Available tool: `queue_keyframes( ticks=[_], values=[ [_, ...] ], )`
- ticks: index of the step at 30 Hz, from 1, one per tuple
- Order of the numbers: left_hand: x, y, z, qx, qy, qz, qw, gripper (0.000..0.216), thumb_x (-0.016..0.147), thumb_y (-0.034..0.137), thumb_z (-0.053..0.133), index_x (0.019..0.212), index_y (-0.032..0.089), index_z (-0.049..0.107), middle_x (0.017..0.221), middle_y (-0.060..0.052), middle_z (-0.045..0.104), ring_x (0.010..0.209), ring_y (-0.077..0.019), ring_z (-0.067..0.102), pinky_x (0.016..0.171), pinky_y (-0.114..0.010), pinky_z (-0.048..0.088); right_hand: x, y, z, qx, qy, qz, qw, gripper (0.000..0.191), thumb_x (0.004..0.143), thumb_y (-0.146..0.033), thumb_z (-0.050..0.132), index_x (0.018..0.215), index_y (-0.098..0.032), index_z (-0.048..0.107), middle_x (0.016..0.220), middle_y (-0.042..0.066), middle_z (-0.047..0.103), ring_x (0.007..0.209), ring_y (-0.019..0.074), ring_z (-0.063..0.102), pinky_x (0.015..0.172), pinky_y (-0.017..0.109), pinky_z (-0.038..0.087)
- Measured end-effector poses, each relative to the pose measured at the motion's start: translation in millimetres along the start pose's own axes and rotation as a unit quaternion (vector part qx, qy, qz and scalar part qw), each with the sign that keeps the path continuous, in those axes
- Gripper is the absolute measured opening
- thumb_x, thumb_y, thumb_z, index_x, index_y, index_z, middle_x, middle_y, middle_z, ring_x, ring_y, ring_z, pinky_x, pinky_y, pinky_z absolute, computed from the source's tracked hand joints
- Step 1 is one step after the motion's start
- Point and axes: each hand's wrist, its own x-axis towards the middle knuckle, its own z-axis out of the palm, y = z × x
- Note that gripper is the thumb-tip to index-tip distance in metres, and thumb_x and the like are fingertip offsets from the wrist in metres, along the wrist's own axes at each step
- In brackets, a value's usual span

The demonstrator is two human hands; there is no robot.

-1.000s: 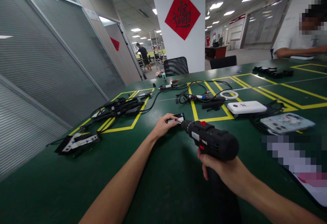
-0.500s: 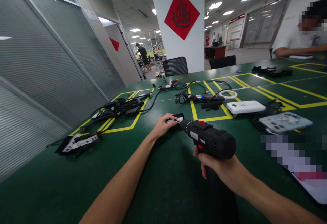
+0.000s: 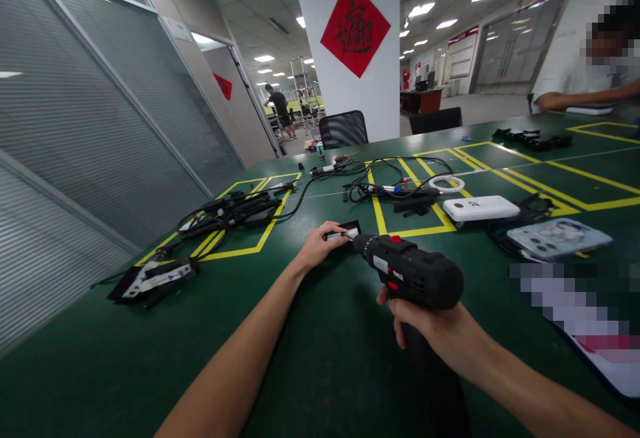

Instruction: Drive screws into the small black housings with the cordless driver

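Observation:
A black cordless drill (image 3: 407, 268) with red buttons is gripped by its handle in my right hand (image 3: 425, 321). Its chuck points left and away from me, and the bit's tip reaches a small black and white part (image 3: 353, 230) on the table. My left hand (image 3: 320, 246) is closed on that part from the left, fingers and thumb near the bit's tip. The hand covers much of the part, so its exact kind is unclear.
On the green table (image 3: 225, 345) lie tangled black cables (image 3: 235, 208), a black and white strip-like piece (image 3: 160, 277), a white power bank (image 3: 481, 209), a phone (image 3: 559, 239) and a white ring (image 3: 447, 185). A person (image 3: 580, 91) sits at the far right.
Almost nothing differs. The drill and both my hands keep the same place; the drill's rear has shifted very slightly.

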Motion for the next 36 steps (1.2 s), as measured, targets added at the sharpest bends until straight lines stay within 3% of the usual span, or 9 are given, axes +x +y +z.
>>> queue_keyframes(
  ticks=[6,11,15,21,36],
  values=[
    [0,0,1,-0.011,0.0,-0.001,1.0,0.029,0.072,0.038,0.063,0.094,0.02,0.067,0.11,-0.007,0.058,0.104,-0.0217,0.054,0.095,-0.037,0.038,2,0,-3,0.009,-0.014,0.006,1.0,0.008,0.079,-0.024,0.052,0.081,-0.017,0.056,0.055,-0.004,0.057,0.051,0.0123,0.054,0.057,0.026,0.042],
    [0,-1,1,-0.014,0.002,-0.007,1.0,0.028,0.072,0.037,0.062,0.094,0.02,0.068,0.11,-0.007,0.059,0.106,-0.022,0.053,0.097,-0.038,0.036,1,5,-4,0.054,-0.01,0.001,0.998,0.021,0.078,-0.023,0.053,0.098,-0.018,0.056,0.08,0.0,0.064,0.052,0.0116,0.056,0.059,0.029,0.045],
    [1,-4,1,-0.015,0.004,-0.006,1.0,0.028,0.072,0.036,0.063,0.093,0.019,0.068,0.112,-0.007,0.058,0.107,-0.022,0.053,0.098,-0.037,0.036,-2,3,-3,0.065,-0.01,-0.008,0.998,0.023,0.075,-0.023,0.055,0.097,-0.018,0.057,0.095,0.003,0.064,0.049,0.0091,0.054,0.057,0.029,0.045],
    [2,-3,2,-0.011,0.011,-0.006,1.0,0.027,0.071,0.037,0.063,0.09,0.019,0.068,0.108,-0.007,0.061,0.104,-0.0225,0.055,0.097,-0.038,0.037,-10,-3,-3,0.04,-0.015,0.076,0.996,0.016,0.075,-0.026,0.051,0.085,-0.018,0.06,0.043,-0.004,0.054,0.045,0.0131,0.052,0.05,0.025,0.038],
    [1,-3,1,-0.024,0.007,0.0,1.0,0.027,0.072,0.038,0.063,0.091,0.02,0.068,0.106,-0.006,0.06,0.104,-0.022,0.055,0.095,-0.036,0.037,-6,3,-4,0.055,-0.013,0.063,0.996,0.015,0.077,-0.025,0.05,0.087,-0.017,0.058,0.051,-0.002,0.06,0.052,0.0134,0.053,0.056,0.026,0.039]
  ],
)
